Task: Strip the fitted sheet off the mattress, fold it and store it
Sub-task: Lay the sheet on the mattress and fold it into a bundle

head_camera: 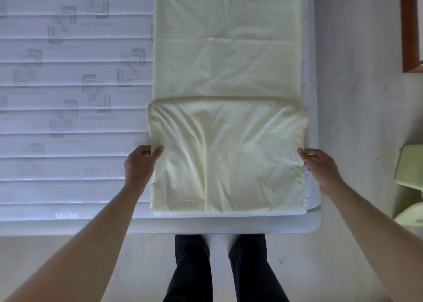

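The pale yellow fitted sheet [226, 77] lies as a long folded strip on the right part of the bare white quilted mattress [68, 91]. Its near end is folded back over itself into a puffy square. My left hand [140, 164] pinches the left edge of that folded part between thumb and fingers. At the opposite side, my right hand [320, 169] holds the right edge, at the mattress's right border. The sheet's far end runs out of the top of the view.
The mattress's front edge [206, 226] is just before my legs in dark trousers. Pale wooden floor [354, 95] lies to the right of the bed. A brown wooden frame [409, 27] stands at the top right. Pale green folded items [409, 169] sit at the right edge.
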